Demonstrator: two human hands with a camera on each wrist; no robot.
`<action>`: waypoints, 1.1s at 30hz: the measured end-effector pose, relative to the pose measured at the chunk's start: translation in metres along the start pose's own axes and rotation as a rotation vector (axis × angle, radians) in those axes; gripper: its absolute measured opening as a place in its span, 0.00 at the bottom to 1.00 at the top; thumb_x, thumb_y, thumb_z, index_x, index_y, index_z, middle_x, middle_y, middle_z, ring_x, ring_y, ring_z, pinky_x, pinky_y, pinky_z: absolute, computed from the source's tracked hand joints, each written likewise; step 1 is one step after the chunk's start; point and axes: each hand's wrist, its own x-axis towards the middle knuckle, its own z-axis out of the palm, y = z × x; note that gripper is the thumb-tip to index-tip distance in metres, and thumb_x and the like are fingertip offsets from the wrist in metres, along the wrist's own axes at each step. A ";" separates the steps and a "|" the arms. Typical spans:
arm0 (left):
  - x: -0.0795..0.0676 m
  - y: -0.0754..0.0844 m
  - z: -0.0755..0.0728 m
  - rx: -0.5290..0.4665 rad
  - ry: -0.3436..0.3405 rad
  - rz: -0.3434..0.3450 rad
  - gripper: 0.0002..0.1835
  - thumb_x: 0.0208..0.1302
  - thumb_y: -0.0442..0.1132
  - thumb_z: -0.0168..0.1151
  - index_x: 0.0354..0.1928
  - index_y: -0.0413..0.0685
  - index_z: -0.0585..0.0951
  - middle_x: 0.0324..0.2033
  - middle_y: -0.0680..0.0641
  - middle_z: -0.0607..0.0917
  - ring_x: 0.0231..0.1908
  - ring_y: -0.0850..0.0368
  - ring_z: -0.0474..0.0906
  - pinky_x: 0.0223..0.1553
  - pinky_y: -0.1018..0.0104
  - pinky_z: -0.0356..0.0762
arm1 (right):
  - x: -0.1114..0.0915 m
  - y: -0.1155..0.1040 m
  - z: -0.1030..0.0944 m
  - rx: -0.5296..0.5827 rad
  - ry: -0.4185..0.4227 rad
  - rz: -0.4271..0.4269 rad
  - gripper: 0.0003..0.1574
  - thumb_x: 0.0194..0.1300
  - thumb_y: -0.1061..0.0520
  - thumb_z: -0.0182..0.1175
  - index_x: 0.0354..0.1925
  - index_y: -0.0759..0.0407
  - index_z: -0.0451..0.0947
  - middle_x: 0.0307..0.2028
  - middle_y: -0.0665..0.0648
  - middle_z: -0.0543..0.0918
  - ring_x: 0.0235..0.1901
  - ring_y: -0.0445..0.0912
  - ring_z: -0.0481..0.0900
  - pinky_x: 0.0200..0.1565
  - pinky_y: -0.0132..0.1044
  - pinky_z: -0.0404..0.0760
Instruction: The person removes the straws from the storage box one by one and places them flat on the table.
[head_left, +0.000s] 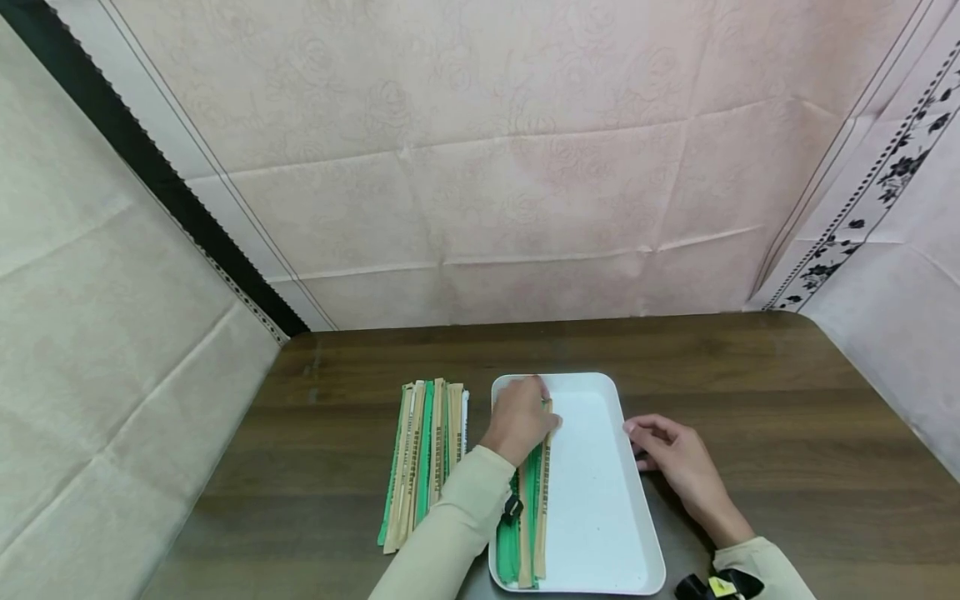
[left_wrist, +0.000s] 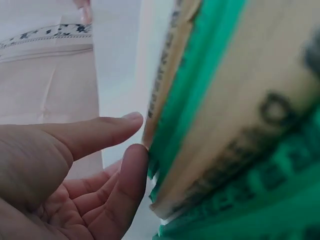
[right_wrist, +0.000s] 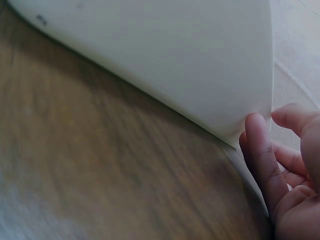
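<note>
Long thin green and beige wrapped packets [head_left: 531, 521] with dark print lie lengthwise along the left side of a white tray [head_left: 592, 500]. My left hand [head_left: 519, 421] is at their far ends. In the left wrist view, its thumb and index fingertips come right up to the end of a beige packet [left_wrist: 159, 95], with a gap between them; the other fingers are curled loosely. My right hand [head_left: 678, 462] is at the tray's right rim. The right wrist view shows its thumb and index finger [right_wrist: 257, 135] pinching that rim from opposite sides.
Left of the tray, a row of several similar green and beige packets [head_left: 423, 454] lies on the brown wooden table [head_left: 315, 467]. Cloth hangings [head_left: 525, 208] stand behind the table and along both sides. The left forearm passes over the gap between row and tray.
</note>
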 end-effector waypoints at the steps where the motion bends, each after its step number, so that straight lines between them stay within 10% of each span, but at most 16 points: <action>1: 0.000 0.000 0.001 0.016 -0.003 0.006 0.12 0.57 0.37 0.83 0.36 0.40 0.87 0.30 0.46 0.87 0.26 0.59 0.77 0.27 0.66 0.79 | 0.000 0.000 0.000 0.005 0.000 0.000 0.26 0.78 0.49 0.64 0.61 0.68 0.80 0.44 0.58 0.87 0.39 0.43 0.85 0.40 0.37 0.89; 11: -0.005 0.001 -0.007 -0.047 -0.050 -0.034 0.24 0.64 0.30 0.72 0.16 0.46 0.69 0.11 0.53 0.65 0.12 0.61 0.61 0.14 0.71 0.60 | -0.002 -0.002 0.002 0.006 0.000 -0.010 0.26 0.77 0.49 0.65 0.60 0.69 0.80 0.43 0.58 0.87 0.38 0.44 0.85 0.39 0.37 0.89; 18: -0.006 -0.004 -0.017 -0.237 -0.078 -0.126 0.04 0.63 0.31 0.73 0.36 0.40 0.86 0.16 0.52 0.82 0.21 0.59 0.77 0.27 0.67 0.75 | -0.002 0.000 -0.001 -0.003 -0.001 -0.006 0.27 0.78 0.48 0.64 0.61 0.68 0.80 0.45 0.58 0.87 0.39 0.42 0.84 0.40 0.37 0.89; 27: -0.007 -0.005 -0.042 -0.475 -0.162 -0.189 0.05 0.69 0.36 0.71 0.43 0.43 0.88 0.23 0.50 0.88 0.28 0.50 0.90 0.23 0.67 0.75 | -0.003 0.000 -0.001 -0.017 -0.007 -0.003 0.28 0.78 0.48 0.63 0.62 0.68 0.79 0.44 0.58 0.87 0.39 0.42 0.84 0.40 0.37 0.88; 33: -0.009 -0.018 -0.073 -0.568 -0.154 -0.200 0.06 0.70 0.37 0.71 0.45 0.43 0.88 0.29 0.49 0.91 0.33 0.48 0.91 0.43 0.54 0.88 | -0.001 -0.001 -0.002 -0.023 -0.016 -0.023 0.28 0.78 0.48 0.63 0.62 0.69 0.79 0.44 0.58 0.87 0.38 0.42 0.85 0.40 0.36 0.88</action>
